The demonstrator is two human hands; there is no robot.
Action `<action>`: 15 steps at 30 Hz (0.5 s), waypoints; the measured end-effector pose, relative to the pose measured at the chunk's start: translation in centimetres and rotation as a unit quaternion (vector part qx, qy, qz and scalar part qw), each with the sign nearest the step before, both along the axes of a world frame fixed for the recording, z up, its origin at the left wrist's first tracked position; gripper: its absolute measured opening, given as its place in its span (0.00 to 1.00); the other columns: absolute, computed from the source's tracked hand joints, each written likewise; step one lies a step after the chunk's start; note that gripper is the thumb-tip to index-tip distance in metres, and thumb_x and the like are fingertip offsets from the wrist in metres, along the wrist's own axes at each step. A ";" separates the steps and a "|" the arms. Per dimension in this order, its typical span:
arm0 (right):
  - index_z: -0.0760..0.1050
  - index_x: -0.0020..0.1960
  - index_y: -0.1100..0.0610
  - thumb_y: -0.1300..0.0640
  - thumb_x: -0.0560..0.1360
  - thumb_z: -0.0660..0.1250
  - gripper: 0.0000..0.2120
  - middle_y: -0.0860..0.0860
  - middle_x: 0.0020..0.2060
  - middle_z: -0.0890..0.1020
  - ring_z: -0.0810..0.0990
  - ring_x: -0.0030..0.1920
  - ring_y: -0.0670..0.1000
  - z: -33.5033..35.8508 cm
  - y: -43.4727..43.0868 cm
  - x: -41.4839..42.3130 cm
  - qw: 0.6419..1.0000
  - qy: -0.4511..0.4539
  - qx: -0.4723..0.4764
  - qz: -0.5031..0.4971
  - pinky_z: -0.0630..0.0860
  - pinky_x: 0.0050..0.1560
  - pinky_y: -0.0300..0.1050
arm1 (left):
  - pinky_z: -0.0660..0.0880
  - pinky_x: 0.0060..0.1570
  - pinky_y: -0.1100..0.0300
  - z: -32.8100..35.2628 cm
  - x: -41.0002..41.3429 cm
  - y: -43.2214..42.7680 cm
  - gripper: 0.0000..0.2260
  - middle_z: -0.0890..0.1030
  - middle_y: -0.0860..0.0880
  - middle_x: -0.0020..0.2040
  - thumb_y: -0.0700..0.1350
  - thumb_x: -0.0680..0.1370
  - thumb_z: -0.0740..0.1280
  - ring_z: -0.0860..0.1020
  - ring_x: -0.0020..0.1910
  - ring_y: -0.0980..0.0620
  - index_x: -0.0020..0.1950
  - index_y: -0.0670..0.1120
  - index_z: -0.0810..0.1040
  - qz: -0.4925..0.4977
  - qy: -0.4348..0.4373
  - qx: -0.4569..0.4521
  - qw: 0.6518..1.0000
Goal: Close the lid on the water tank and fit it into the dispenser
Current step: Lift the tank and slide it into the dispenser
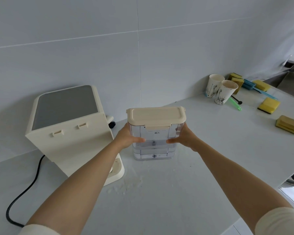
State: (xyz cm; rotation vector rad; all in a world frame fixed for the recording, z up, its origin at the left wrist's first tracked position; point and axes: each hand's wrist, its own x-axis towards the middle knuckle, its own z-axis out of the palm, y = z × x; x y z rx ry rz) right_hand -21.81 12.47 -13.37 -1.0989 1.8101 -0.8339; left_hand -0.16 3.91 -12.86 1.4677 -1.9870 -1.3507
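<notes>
both hands grip the lidded water tank beside the dispenser

the dispenser (71, 131) stands at left on the table (185, 192), its black cord (24, 194) trailing forward; two paper cups (219, 89) and yellow sponges (268, 105) sit well apart at right. the clear water tank (154, 146), beige lid (156, 116) down, stands upright just right of the dispenser. left hand (127, 137) and right hand (183, 137) clasp its opposite sides, forearms outstretched, thumbs on the near face.

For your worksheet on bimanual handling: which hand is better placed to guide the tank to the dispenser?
Probably the left hand: it grips the water tank on the side facing the dispenser.
</notes>
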 end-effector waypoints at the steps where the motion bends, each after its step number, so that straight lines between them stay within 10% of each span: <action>1: 0.48 0.71 0.55 0.60 0.61 0.77 0.50 0.58 0.67 0.66 0.66 0.67 0.58 0.0 0.0 0.0 1.000 -0.002 -0.001 0.002 0.67 0.67 0.58 | 0.64 0.65 0.57 0.0 0.0 0.0 0.40 0.70 0.48 0.70 0.45 0.64 0.77 0.66 0.70 0.48 0.72 0.46 0.61 0.001 0.002 0.001 1.000; 15: 0.52 0.72 0.55 0.60 0.60 0.78 0.49 0.55 0.71 0.65 0.66 0.68 0.57 2.0 0.8 0.6 0.999 0.011 -0.027 0.029 0.66 0.68 0.57 | 0.65 0.56 0.62 2.5 1.3 2.2 0.32 0.76 0.51 0.62 0.42 0.65 0.77 0.72 0.59 0.53 0.66 0.46 0.69 0.015 0.038 -0.003 0.999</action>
